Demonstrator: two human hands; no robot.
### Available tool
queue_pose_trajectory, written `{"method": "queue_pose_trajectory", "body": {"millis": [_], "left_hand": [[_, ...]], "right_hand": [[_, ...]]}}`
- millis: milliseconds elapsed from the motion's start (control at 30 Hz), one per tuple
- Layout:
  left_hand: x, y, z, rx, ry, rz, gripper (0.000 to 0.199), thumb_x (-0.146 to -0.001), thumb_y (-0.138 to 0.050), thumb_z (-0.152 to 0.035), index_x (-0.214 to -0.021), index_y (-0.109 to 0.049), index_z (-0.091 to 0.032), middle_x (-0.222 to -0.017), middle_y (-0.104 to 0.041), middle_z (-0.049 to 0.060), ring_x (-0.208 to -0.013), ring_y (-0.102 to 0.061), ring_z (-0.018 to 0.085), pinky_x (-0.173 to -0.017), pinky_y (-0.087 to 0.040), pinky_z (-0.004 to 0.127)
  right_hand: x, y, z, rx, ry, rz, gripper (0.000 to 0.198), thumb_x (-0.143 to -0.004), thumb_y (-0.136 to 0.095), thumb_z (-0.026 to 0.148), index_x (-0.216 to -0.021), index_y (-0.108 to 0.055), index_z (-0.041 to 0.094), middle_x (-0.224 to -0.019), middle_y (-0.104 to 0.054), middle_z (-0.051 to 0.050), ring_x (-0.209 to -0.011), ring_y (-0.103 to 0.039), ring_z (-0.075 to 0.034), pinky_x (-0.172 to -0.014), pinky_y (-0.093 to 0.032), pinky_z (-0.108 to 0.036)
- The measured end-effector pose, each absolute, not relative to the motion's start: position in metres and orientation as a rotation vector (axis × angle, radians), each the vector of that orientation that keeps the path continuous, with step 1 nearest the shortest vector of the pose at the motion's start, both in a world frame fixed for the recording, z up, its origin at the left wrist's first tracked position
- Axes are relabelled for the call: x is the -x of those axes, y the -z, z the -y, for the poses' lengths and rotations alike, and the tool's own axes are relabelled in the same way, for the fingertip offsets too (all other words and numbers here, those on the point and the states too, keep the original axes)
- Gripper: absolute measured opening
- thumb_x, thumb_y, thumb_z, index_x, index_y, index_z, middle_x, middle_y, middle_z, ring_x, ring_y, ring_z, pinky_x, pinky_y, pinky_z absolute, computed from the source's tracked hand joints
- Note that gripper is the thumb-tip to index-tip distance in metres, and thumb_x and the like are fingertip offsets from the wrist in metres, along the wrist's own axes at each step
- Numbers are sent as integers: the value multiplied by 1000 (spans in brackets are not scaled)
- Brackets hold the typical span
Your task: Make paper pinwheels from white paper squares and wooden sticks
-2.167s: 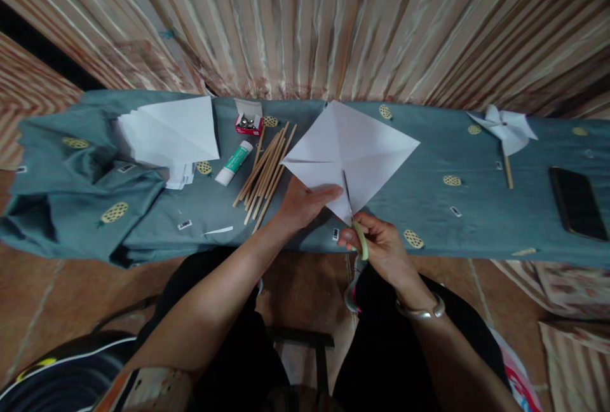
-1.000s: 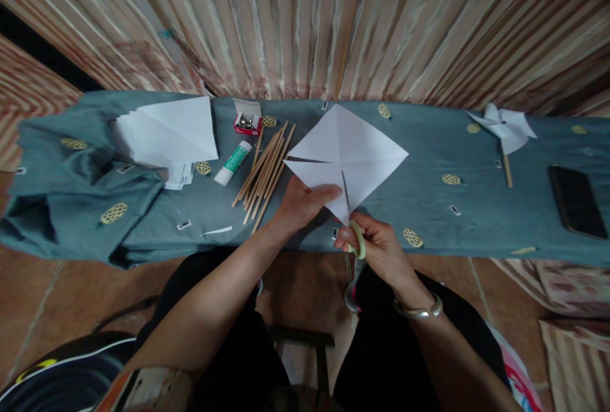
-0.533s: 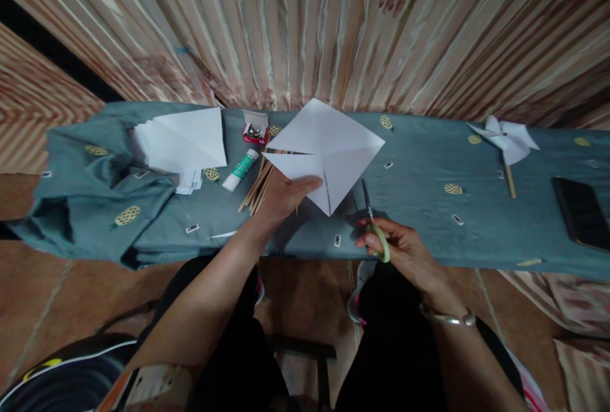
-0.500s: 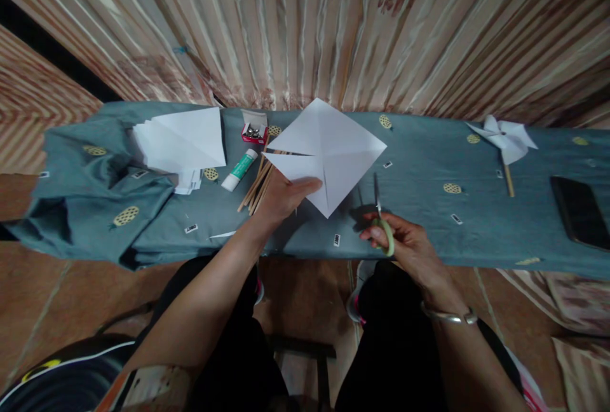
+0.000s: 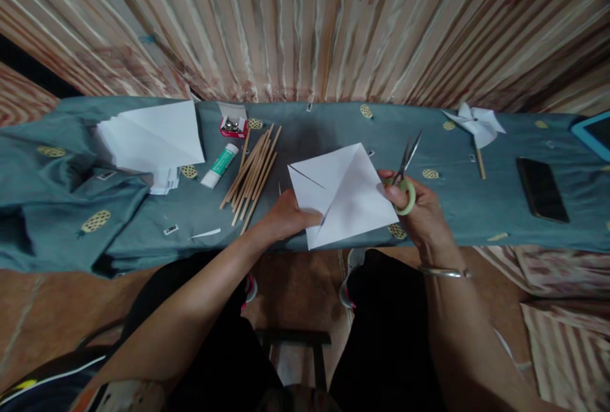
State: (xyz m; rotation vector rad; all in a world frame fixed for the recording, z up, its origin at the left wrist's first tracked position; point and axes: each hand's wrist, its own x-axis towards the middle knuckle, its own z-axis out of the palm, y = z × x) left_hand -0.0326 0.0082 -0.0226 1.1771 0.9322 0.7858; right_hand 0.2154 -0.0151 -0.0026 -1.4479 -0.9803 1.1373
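My left hand (image 5: 291, 216) pinches a square white paper sheet (image 5: 350, 192) near its lower left side, thumb on top. Slits run inward from its upper left and lower left corners, and a fold crosses the middle. Green-handled scissors (image 5: 406, 177) sit in my right hand (image 5: 418, 208), blades pointing up and slightly parted. That hand's fingers also touch the sheet's right edge; whether they grip it is partly hidden. Just left of the sheet lies a bundle of wooden sticks (image 5: 252, 177) on the cloth.
A glue stick (image 5: 220, 165), a red box of metal pins (image 5: 233, 124) and stacked white paper (image 5: 157, 138) lie leftward. To the right are a paper pinwheel (image 5: 478, 127), a black phone (image 5: 542, 189) and a blue-edged device (image 5: 595, 134). A curtain (image 5: 286, 30) hangs behind.
The paper has turned and come lower, nearer to me. My right hand has risen with the scissors to the sheet's right edge. The view has shifted rightward.
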Motion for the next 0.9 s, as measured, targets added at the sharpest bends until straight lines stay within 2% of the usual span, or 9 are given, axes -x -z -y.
{"method": "queue_pose_trajectory", "body": {"millis": [133, 233, 267, 333, 433, 533, 700, 900], "left_hand": [[34, 24, -8, -1193, -783, -985, 29, -53, -74, -17, -82, -71, -18, -76, -70, 1, -69, -62, 18, -65, -49, 28], [37, 21, -11, -1160, -760, -989, 21, -56, -77, -21, -75, -72, -15, -69, -69, 2, -62, -60, 16, -58, -46, 27], [38, 20, -13, -1134, -759, -976, 20, -58, -78, -26, -71, -71, -14, -65, -68, 2, -59, -58, 16, -56, -45, 27], [39, 15, -16, -1045, -784, -912, 30, -63, -79, -42, -67, -70, -14, -63, -66, 4, -56, -58, 15, -56, -45, 28], [36, 10, -19, -899, -865, -786, 42, -68, -76, -57, -72, -70, -15, -80, -72, 10, -69, -65, 18, -65, -51, 30], [26, 9, -16, -858, -892, -736, 39, -65, -80, -53, -78, -71, -17, -94, -73, 10, -82, -67, 20, -74, -54, 31], [3, 15, -5, -860, -906, -854, 35, -61, -85, -45, -75, -71, -16, -77, -71, 5, -74, -65, 16, -73, -52, 29], [-7, 20, -6, -742, -1107, -994, 36, -55, -86, -36, -78, -69, -15, -82, -73, 5, -73, -65, 19, -65, -53, 30]], "right_hand": [[-211, 0, 17, 1478, -1250, 1005, 41, -57, -90, 41, -91, -73, 27, -73, -69, 5, -60, -60, -13, -59, -49, -29], [-207, 1, 17, 1479, -1255, 960, 40, -54, -91, 40, -87, -72, 27, -70, -68, 6, -58, -59, -14, -58, -50, -29], [-205, 2, 17, 1464, -1240, 928, 39, -54, -91, 39, -86, -71, 27, -71, -68, 6, -59, -60, -13, -60, -50, -29], [-201, 4, 14, 1405, -1189, 848, 36, -55, -90, 37, -83, -70, 26, -73, -68, 6, -62, -60, -13, -66, -51, -30], [-192, 6, 9, 1315, -1102, 753, 35, -57, -88, 35, -82, -67, 23, -79, -68, 4, -68, -62, -14, -74, -52, -32], [-184, 7, 7, 1296, -1022, 745, 37, -57, -86, 37, -84, -64, 23, -83, -68, 3, -70, -62, -14, -74, -52, -33], [-170, 9, 10, 1334, -927, 833, 34, -63, -82, 39, -87, -64, 23, -80, -67, 5, -68, -59, -12, -71, -51, -29], [-151, 6, 14, 1341, -1014, 807, 35, -59, -86, 37, -85, -68, 23, -77, -68, 6, -65, -58, -11, -67, -51, -26]]}}
